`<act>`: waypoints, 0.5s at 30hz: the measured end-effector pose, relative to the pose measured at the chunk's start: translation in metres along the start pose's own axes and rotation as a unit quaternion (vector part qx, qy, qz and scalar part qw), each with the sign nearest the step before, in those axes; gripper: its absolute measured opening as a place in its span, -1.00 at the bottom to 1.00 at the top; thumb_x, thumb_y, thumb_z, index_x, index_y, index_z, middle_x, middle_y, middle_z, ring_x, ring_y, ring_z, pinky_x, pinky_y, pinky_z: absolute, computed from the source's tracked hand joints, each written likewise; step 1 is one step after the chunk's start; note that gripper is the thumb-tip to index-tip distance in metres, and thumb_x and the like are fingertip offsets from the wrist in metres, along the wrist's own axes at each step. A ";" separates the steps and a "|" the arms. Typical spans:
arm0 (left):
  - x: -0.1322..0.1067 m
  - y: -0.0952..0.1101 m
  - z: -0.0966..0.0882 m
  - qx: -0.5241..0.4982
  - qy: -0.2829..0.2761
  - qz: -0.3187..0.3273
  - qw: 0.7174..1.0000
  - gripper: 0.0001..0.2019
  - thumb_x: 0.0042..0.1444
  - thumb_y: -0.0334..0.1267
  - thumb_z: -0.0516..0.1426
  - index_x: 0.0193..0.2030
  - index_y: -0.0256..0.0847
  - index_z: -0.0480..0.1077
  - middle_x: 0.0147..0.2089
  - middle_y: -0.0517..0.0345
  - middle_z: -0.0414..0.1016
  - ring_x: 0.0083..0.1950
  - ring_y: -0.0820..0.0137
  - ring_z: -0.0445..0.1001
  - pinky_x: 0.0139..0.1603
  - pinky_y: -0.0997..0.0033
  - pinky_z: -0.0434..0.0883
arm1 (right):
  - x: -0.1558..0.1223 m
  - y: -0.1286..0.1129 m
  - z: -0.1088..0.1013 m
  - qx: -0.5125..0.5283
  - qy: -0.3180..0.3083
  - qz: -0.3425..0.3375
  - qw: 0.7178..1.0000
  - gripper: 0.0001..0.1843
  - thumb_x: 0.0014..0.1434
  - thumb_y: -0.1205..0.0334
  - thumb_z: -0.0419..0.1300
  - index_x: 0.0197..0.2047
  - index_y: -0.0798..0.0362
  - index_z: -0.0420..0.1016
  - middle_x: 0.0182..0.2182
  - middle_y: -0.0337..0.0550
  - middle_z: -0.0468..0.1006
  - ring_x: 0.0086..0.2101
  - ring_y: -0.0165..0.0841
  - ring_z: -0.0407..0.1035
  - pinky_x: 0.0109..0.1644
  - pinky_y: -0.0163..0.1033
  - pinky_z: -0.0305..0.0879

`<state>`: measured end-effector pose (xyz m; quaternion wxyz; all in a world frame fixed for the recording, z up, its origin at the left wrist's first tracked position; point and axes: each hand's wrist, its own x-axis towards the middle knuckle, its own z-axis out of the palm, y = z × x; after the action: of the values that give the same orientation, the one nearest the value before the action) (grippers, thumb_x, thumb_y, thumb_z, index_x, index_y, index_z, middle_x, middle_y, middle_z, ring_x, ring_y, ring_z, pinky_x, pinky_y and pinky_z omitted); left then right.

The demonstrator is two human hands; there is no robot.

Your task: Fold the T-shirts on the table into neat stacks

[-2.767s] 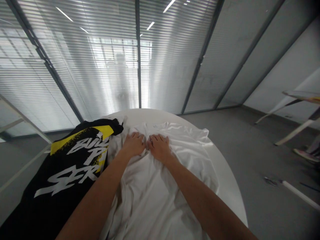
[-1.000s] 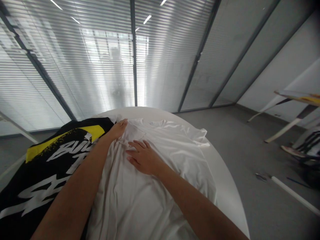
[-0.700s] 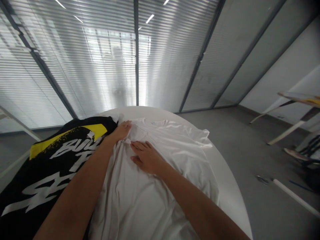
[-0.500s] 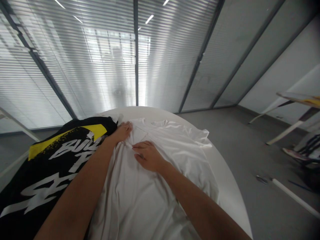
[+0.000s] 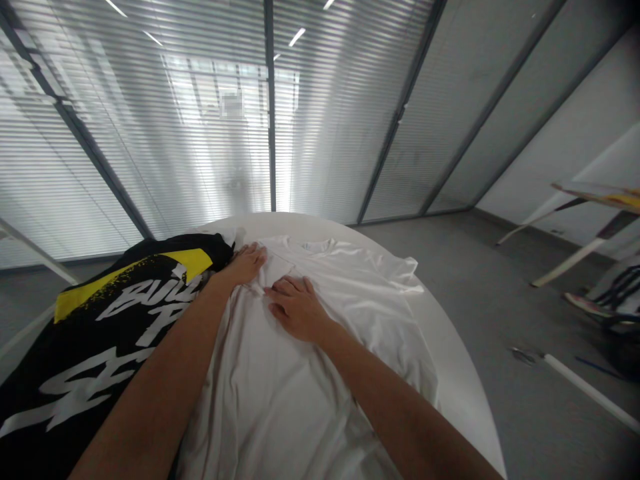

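A white T-shirt (image 5: 280,393) lies spread over the round table, its neckline toward the far edge and one sleeve out to the right. Wrinkles run down its left side. My left hand (image 5: 245,264) rests flat on the shirt's upper left part, fingers stretched out. On the chest area my right hand (image 5: 296,307) lies palm down, its fingers spread and touching the cloth. Left of the white shirt is a black T-shirt (image 5: 125,267) with yellow and white print, partly covered by my left forearm.
The white table's (image 5: 465,387) curved rim shows at the right. Beyond it are grey floor, a white table leg (image 5: 590,390) and another table (image 5: 590,193). A glass partition with blinds (image 5: 330,133) stands behind the table.
My right hand's fingers have spread and shifted slightly to the right on the white T-shirt. My left hand stays in nearly the same place.
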<state>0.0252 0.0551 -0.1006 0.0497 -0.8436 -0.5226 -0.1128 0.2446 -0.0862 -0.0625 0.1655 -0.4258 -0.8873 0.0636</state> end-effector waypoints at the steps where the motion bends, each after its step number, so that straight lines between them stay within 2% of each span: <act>1: 0.000 0.000 0.001 -0.010 -0.003 -0.012 1.000 -0.53 0.35 -0.24 -0.21 0.27 -0.32 0.27 0.31 -0.15 0.30 0.37 0.18 0.17 0.33 0.06 0.15 | 0.000 0.001 0.001 -0.004 -0.003 -0.002 1.000 -0.54 0.35 0.08 -0.02 0.29 -0.15 0.26 0.17 -0.10 0.37 0.25 -0.21 0.02 0.32 0.15 -0.25; 4: 0.000 0.001 0.000 -0.041 -0.019 -0.035 0.998 -0.48 0.36 -0.21 -0.28 0.28 -0.32 0.26 0.31 -0.11 0.30 0.39 0.26 0.15 0.36 0.13 0.11 | 0.001 0.002 0.002 -0.006 0.005 0.011 1.000 -0.55 0.35 0.09 -0.02 0.25 -0.05 0.30 0.19 -0.05 0.35 0.25 -0.21 0.03 0.31 0.13 -0.24; 7: 0.002 0.002 -0.004 -0.052 -0.015 -0.041 0.998 -0.45 0.37 -0.19 -0.32 0.29 -0.34 0.26 0.30 -0.11 0.31 0.39 0.31 0.16 0.37 0.21 0.10 | 0.002 0.002 0.002 0.009 0.021 0.028 0.999 -0.60 0.33 0.13 -0.01 0.18 -0.05 0.38 0.13 -0.08 0.41 0.17 -0.24 0.15 0.30 0.07 -0.19; 12: -0.002 0.004 -0.008 -0.017 -0.015 -0.016 1.000 -0.50 0.34 -0.24 -0.23 0.28 -0.30 0.28 0.32 -0.12 0.29 0.41 0.25 0.11 0.40 0.11 0.03 | 0.004 0.001 0.002 0.018 0.049 0.059 0.997 -0.68 0.31 0.18 -0.01 0.01 -0.11 0.50 -0.02 -0.17 0.52 0.06 -0.28 0.26 0.32 0.05 -0.23; 15: -0.003 0.006 -0.012 -0.001 -0.006 0.009 1.000 -0.53 0.32 -0.26 -0.17 0.28 -0.25 0.27 0.32 -0.09 0.30 0.43 0.23 0.06 0.41 0.04 -0.01 | 0.005 0.003 0.004 0.003 0.077 0.126 0.989 -0.64 0.29 0.19 -0.01 0.09 -0.10 0.44 0.01 -0.15 0.51 0.08 -0.25 0.24 0.33 0.08 -0.26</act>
<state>0.0281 0.0476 -0.0892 0.0468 -0.8491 -0.5150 -0.1080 0.2424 -0.0804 -0.0653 0.2252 -0.5370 -0.8111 0.0541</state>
